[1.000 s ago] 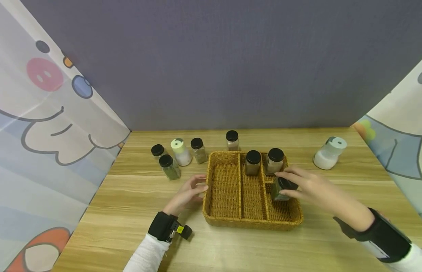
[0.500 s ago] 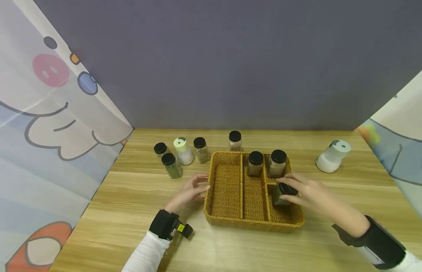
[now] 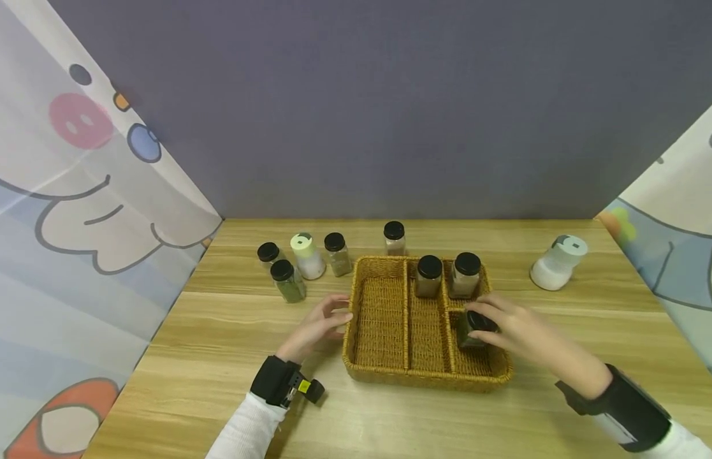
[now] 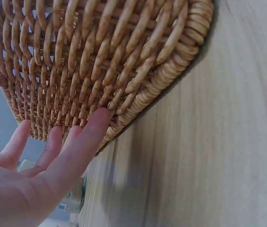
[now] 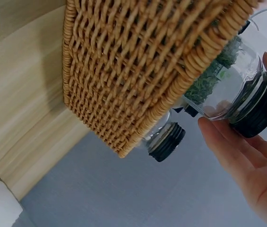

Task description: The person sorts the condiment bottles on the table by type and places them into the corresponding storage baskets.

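At a wooden desk [image 3: 436, 421], we hold a green-filled jar [image 5: 218, 87] in the front right compartment of a woven basket [image 3: 381, 325], the fingers of our right hand [image 3: 519, 322] pinching it around its black lid. Our left hand [image 3: 317, 325], fingers extended and loose, touches the basket's left outer wall. Inside, a brown-filled jar [image 3: 428, 287] stands at the back of the middle compartment and a pale-filled jar [image 3: 463, 285] in the rear right one. A white bottle [image 3: 558, 262] sits to the right, well apart from the basket
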### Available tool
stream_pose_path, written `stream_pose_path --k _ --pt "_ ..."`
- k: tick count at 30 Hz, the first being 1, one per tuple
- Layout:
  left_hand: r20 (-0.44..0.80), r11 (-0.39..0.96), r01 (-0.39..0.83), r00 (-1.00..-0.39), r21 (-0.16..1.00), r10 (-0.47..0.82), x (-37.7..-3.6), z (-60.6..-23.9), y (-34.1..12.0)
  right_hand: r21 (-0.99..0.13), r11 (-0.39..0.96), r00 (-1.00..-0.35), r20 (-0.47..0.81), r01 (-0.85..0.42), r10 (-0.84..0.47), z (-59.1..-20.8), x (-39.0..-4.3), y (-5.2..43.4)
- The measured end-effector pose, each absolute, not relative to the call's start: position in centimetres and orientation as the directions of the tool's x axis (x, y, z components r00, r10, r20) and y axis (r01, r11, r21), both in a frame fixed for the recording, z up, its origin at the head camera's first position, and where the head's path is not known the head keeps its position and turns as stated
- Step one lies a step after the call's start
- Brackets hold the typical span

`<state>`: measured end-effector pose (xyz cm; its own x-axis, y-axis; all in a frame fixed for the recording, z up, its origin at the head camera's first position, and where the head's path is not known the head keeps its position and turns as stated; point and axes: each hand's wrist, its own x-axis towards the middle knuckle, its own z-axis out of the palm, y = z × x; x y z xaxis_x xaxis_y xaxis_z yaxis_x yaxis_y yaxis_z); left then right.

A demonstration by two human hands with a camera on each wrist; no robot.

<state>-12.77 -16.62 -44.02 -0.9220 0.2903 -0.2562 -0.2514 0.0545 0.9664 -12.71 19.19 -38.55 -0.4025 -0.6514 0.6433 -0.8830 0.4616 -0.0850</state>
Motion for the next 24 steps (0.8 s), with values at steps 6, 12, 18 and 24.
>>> stream_pose_path --k 6,12,18,24 --pt "-0.263 0.063 -0.256 -0.915 0.965 0.306 -12.6 -43.4 -16.5 -0.107 0.460 -0.417 0.632 -0.882 -0.653 -38.7 -12.6 19.1" --pt "-0.257 0.072 -0.247 -0.914 0.966 0.314 -12.3 -42.5 -16.3 -0.121 0.460 -0.427 0.626 -0.880 -0.653 -39.0 -12.7 19.2" --pt "-0.262 0.064 -0.255 -0.916 0.965 0.303 -12.8 -44.0 -16.7 -0.140 0.483 -0.464 0.595 -0.864 -0.656 -39.1 -12.6 19.1" --pt "-0.265 0.063 -0.258 -0.916 0.964 0.302 -12.9 -44.1 -16.7 -0.135 0.485 -0.461 0.598 -0.864 -0.656 -39.2 -12.6 19.0"
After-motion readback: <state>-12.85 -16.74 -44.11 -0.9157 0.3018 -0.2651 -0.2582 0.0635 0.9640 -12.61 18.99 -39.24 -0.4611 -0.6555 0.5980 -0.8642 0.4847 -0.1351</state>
